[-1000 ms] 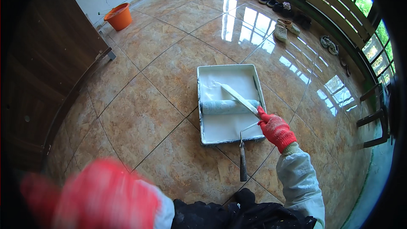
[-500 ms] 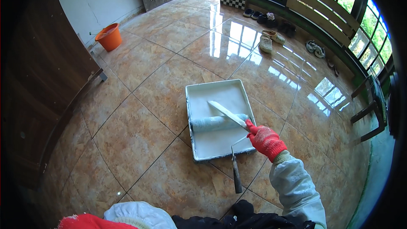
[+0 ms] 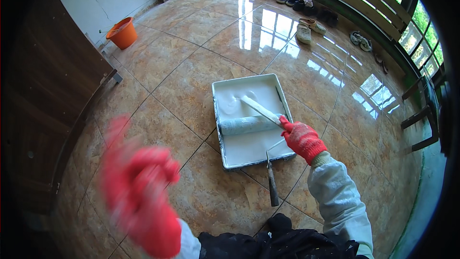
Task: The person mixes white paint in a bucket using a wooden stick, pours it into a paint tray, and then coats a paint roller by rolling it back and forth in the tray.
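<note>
On the tiled floor before me sits a paint tray (image 3: 218, 125) filled with white paint (image 3: 251, 151). A paint roller (image 3: 242, 125) lies across it, its dark handle (image 3: 272, 187) sticking out over the near edge. My right hand (image 3: 304, 140), in a red glove, is closed around a flat, paint-coated stick (image 3: 258, 108). The stick's far end dips into the paint beyond the roller, where swirls show on the surface. My left hand (image 3: 143, 187), also red-gloved, is raised left of the tray, apart from it and smeared by motion, so its fingers cannot be read.
An orange bucket (image 3: 122, 33) stands by the left wall, beyond a dark wooden panel (image 3: 52, 96). Several shoes (image 3: 304, 33) line the far right, beneath a slatted wooden bench back (image 3: 369, 0) and windows. A dark chair (image 3: 421, 112) stands at the right.
My left hand has risen from the lower edge into view. The stick's end has moved within the paint, leaving swirls. The view has shifted slightly, so the tray appears higher.
</note>
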Action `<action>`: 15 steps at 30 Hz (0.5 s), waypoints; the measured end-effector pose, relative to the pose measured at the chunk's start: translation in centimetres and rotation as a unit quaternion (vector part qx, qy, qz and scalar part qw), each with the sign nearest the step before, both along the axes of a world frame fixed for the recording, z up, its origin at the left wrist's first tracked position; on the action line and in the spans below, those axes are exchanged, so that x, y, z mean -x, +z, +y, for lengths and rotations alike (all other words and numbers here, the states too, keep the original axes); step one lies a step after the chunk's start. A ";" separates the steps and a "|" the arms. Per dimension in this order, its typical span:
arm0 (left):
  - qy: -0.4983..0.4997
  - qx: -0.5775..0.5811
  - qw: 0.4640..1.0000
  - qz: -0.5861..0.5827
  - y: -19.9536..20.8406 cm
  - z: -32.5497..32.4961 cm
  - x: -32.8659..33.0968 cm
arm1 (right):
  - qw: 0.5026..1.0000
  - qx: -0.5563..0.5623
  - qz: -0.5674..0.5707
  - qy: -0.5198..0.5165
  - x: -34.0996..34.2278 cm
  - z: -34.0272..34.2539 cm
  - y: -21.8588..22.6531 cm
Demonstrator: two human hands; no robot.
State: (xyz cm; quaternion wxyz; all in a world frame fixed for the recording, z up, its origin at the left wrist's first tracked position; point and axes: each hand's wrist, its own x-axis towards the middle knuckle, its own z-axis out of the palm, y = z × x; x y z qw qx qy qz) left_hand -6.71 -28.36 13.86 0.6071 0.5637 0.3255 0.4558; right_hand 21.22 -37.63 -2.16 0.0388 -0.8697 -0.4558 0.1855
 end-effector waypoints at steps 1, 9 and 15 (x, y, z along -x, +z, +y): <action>0.004 0.045 0.999 0.019 -1.3 0.4 -0.6 | 1.000 -0.008 -0.002 0.004 -0.5 -0.3 -0.2; -0.368 -0.099 0.783 0.492 -23.6 -2.1 -2.5 | 0.998 0.000 0.001 0.055 1.4 -0.7 1.6; -0.421 0.460 0.767 0.151 -28.2 -8.2 -6.3 | 0.999 -0.033 0.020 -0.005 1.0 -5.3 1.6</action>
